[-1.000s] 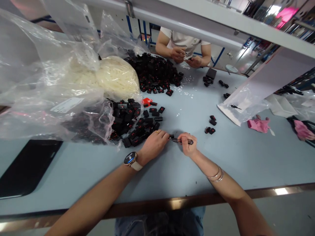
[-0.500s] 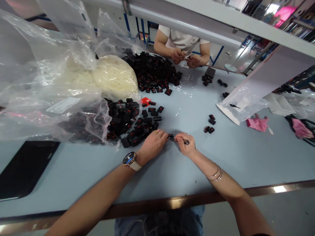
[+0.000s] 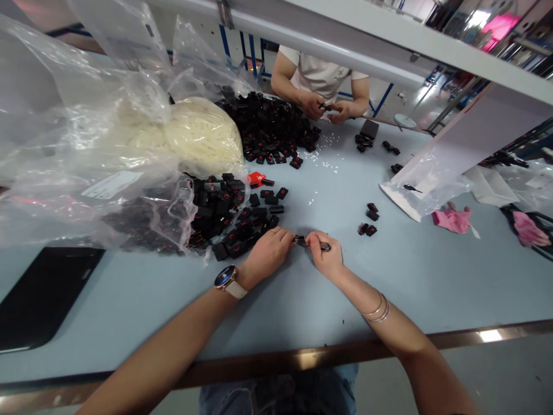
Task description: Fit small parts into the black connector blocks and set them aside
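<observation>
Finding: the part [image 3: 299, 238] is between the left hand [image 3: 270, 253] and the right hand [image 3: 327, 256], well in from the near edge of the tabletop [image 3: 410, 276]. The tool [image 3: 325, 246] appears to meet it, though the tip is too small to read. Principal risk, in judgement: a skidding tip, caused by excess force or a poor angle, could nick the left fingers, which pinch close to the work. A slack pinch could let the part twist or drop; falling leftward, it could mix with the pile [image 3: 244, 222] just beside that hand. Pose: both reach in from the near edge and converge without touching. The left is palm down, clamped on the part; the right is curled around the tool, its thumb toward the near edge.
</observation>
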The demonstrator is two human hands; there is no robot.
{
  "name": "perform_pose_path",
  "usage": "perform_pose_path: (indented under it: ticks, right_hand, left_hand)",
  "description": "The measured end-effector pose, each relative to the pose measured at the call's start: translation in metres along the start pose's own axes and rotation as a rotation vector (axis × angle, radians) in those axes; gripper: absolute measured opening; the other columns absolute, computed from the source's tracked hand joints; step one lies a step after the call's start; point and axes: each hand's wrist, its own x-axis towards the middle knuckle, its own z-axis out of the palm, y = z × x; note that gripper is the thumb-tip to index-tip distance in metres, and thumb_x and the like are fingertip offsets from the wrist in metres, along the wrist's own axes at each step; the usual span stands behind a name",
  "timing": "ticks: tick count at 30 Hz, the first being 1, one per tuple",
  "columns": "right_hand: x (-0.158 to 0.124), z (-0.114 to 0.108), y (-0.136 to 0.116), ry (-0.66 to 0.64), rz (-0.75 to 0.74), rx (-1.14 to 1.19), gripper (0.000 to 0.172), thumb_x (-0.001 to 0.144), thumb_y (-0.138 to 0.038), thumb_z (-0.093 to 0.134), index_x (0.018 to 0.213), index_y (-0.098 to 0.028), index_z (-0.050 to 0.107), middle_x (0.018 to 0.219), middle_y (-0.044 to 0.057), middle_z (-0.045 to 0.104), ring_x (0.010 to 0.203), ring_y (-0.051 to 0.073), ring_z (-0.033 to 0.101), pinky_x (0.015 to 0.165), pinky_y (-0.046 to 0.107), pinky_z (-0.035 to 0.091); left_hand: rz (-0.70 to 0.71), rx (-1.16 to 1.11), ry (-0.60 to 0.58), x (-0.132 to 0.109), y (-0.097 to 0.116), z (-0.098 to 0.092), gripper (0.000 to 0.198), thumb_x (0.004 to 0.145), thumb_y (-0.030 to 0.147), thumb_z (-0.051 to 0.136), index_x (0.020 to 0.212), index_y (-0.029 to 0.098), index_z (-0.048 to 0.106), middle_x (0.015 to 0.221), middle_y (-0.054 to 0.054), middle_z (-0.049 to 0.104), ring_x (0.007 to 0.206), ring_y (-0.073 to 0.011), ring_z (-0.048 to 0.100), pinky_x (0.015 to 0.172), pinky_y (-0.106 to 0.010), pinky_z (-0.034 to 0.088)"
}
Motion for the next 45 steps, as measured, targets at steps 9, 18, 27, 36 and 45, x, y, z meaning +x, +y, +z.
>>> perform_pose_path:
  ticks: [9, 18, 27, 36, 45]
  right_hand:
    - [0.003, 0.004, -0.006, -0.068, -0.049, -0.151, 0.037, 0.096, -0.035, 0.034, 0.075, -0.02, 0.061, 0.068, 0.004, 0.067, 0.062, 0.014, 0.061, 0.062, 0.023, 0.045]
    - [-0.003, 0.003, 0.004, 0.04, -0.027, 0.043, 0.037, 0.095, -0.036, 0.034, 0.074, -0.02, 0.061, 0.061, 0.002, 0.062, 0.055, 0.012, 0.059, 0.057, 0.023, 0.045]
    - [-0.005, 0.002, 0.007, 0.043, 0.017, 0.086, 0.036, 0.094, -0.034, 0.036, 0.076, -0.019, 0.063, 0.062, 0.002, 0.063, 0.054, 0.013, 0.06, 0.057, 0.024, 0.047]
    - [-0.003, 0.003, 0.0, 0.025, 0.095, 0.082, 0.034, 0.093, -0.036, 0.039, 0.077, -0.02, 0.063, 0.064, 0.002, 0.064, 0.057, 0.013, 0.06, 0.057, 0.023, 0.045]
    - [0.005, -0.001, -0.015, -0.001, 0.214, 0.02, 0.039, 0.093, -0.041, 0.033, 0.075, -0.019, 0.06, 0.058, 0.001, 0.06, 0.057, 0.013, 0.058, 0.056, 0.022, 0.042]
  left_hand:
    - [0.028, -0.009, 0.014, 0.0, -0.001, 0.0, 0.02, 0.094, 0.019, 0.042, 0.087, 0.012, 0.059, 0.084, -0.009, 0.063, 0.078, -0.0217, 0.057, 0.075, -0.036, 0.049]
    - [-0.035, -0.053, -0.012, -0.001, -0.001, 0.001, 0.018, 0.094, 0.02, 0.043, 0.091, 0.014, 0.059, 0.085, -0.009, 0.063, 0.081, -0.022, 0.058, 0.075, -0.036, 0.049]
    - [-0.047, -0.058, 0.003, 0.0, 0.0, 0.0, 0.017, 0.093, 0.019, 0.044, 0.091, 0.013, 0.06, 0.086, -0.009, 0.063, 0.082, -0.0228, 0.059, 0.077, -0.037, 0.05]
    - [-0.063, -0.056, -0.017, 0.0, -0.002, 0.002, 0.016, 0.093, 0.02, 0.045, 0.091, 0.013, 0.06, 0.087, -0.009, 0.064, 0.083, -0.0227, 0.058, 0.076, -0.036, 0.05]
    - [-0.053, -0.072, 0.004, 0.0, -0.002, 0.001, 0.017, 0.094, 0.02, 0.044, 0.089, 0.014, 0.06, 0.085, -0.009, 0.064, 0.079, -0.0218, 0.058, 0.074, -0.036, 0.05]
